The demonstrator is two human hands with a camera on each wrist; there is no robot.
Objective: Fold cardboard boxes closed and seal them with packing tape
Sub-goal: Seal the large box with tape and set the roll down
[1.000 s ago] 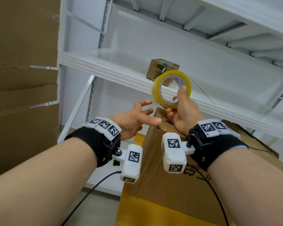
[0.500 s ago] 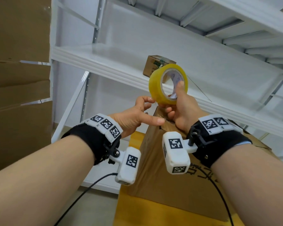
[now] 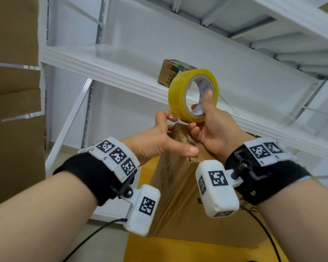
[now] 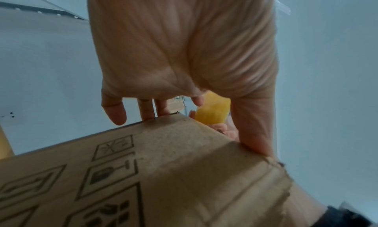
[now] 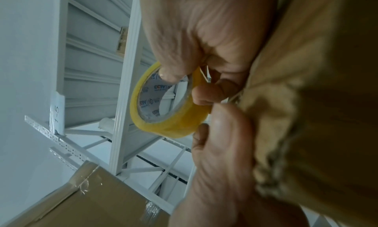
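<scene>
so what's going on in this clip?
A person is getting ready to tape a box. The right hand grips a roll of yellow packing tape, thumb through the core, held up above a large cardboard box. The left hand reaches to the roll's lower edge, fingertips at the tape, apparently feeling for the loose end. No strip is on this box yet. White shelving stands behind.
</scene>
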